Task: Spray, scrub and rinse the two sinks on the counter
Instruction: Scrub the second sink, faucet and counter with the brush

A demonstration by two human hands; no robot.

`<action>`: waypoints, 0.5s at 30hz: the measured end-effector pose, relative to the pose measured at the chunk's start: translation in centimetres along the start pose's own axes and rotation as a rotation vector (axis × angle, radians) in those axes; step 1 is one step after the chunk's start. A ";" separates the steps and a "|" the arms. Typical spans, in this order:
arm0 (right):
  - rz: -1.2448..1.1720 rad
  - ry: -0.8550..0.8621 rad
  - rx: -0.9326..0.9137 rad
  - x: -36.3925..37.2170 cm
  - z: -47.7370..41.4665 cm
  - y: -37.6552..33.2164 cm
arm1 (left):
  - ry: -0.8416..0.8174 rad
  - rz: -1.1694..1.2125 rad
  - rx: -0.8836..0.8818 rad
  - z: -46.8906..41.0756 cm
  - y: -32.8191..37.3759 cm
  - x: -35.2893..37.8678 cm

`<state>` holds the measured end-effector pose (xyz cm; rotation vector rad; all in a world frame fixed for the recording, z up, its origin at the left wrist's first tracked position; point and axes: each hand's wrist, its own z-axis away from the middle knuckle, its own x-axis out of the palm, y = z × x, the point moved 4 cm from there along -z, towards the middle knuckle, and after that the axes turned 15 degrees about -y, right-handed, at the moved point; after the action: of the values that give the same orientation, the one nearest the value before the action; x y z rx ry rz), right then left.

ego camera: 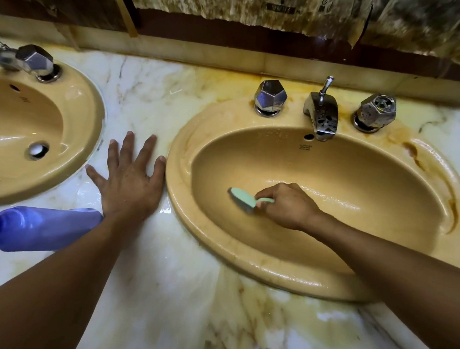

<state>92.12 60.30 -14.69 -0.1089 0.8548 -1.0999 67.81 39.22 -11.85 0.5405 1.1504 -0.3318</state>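
Marble counter [166,290] is wet and yellow-stained, ugh. My right hand [288,206] grips a green brush [242,197] in the 3 o'clock sink [272,276]; left hand [129,180] lies flat, fingers spread, beside the 9 o'clock sink [94,107].

Nothing legible: cardboard [231,5] print (upside down) and the stamp [305,147] in the right sink [298,280] are blurred.

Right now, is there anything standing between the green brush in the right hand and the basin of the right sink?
Nothing visible does. The right hand grips the green brush, whose head seems to lie against the near left wall of the right sink. The left hand lies flat on the counter, outside the basin.
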 end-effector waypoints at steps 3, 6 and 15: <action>-0.122 0.109 0.061 0.6 0.9 -1.0 | -0.003 -0.003 0.000 0.0 0.0 0.0; -0.447 -0.144 -0.123 2.7 2.6 -4.0 | -0.007 -0.001 -0.005 0.0 -0.1 0.1; -0.840 0.231 0.025 1.8 0.4 -5.0 | -0.007 0.004 0.000 0.1 0.1 0.0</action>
<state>89.00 56.25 -13.04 -0.3461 1.0311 -1.9358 67.90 39.21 -11.79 0.5415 1.1419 -0.3299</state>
